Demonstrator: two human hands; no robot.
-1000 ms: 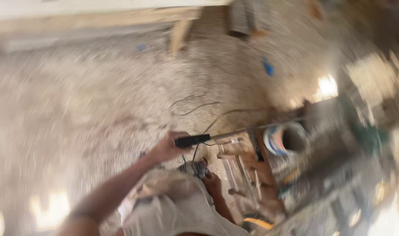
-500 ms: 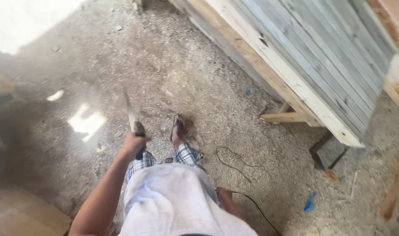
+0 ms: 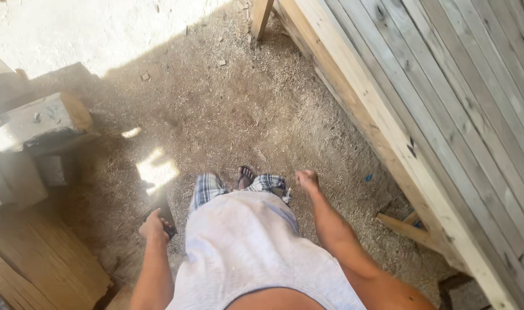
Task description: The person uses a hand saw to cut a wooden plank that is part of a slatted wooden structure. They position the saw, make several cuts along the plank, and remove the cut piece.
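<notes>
- Dark-handled tool (image 3: 165, 217) — held low at the person's left side, above the sawdust floor (image 3: 233, 115); likely rigid and light, best gripped at the handle.
- Left hand (image 3: 154, 227): fingers wrapped around the handle.
- Right hand (image 3: 308, 179): loosely curled, holding nothing, near the pale timber frame (image 3: 382, 126).

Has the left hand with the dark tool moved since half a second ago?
Yes. The left hand, gripping the dark tool, has dropped back beside the hip; it was out ahead level with the sandalled foot. The camera also shifted.

Person in sleeveless white shirt (image 3: 244, 247), blue-and-white plaid shorts (image 3: 213, 186) — dark sandal (image 3: 246, 175) on one foot, arms bare
</notes>
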